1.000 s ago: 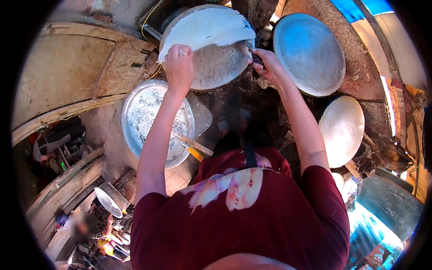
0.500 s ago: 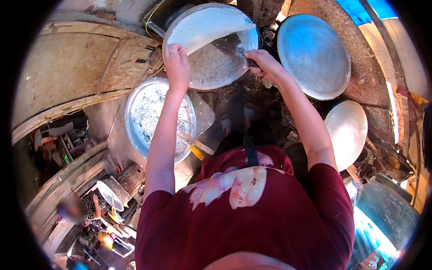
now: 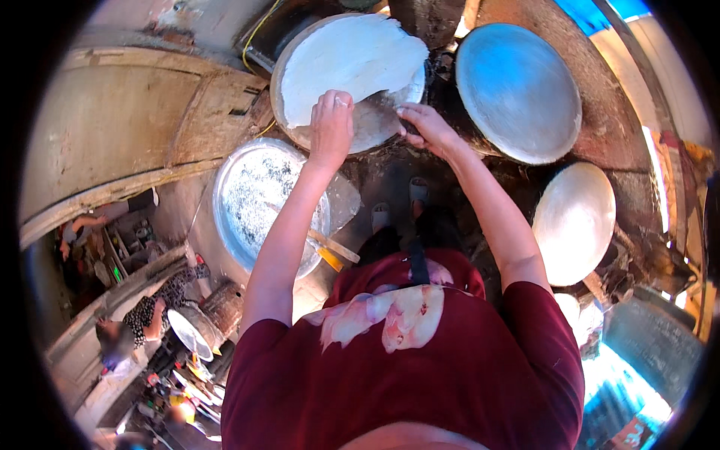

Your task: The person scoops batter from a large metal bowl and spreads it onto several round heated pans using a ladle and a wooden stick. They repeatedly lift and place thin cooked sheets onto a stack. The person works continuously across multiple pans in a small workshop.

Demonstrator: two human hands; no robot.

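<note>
A thin white flatbread sheet (image 3: 345, 56) covers the far and left part of a large round griddle (image 3: 371, 135), whose bare surface shows at its near right. My left hand (image 3: 332, 127) is closed at the sheet's near edge, its fingers curled and pinching that edge. To its right, my right hand (image 3: 429, 129) is over the griddle's near right rim with thumb and fingers drawn together. Whatever lies between those fingers is too small and dark to make out.
A wide metal basin (image 3: 225, 225) with whitish, speckled contents stands at left, near a yellow-handled tool (image 3: 328, 257). Two more round pans, one bluish-grey (image 3: 517, 94) and one pale (image 3: 576, 223), stand at right. Another person (image 3: 142, 319) is at lower left, beside a pot (image 3: 190, 332).
My left hand has moved right and nearer to me, and the folded sheet now lies spread over more of the griddle. My right hand has shifted slightly nearer and left.
</note>
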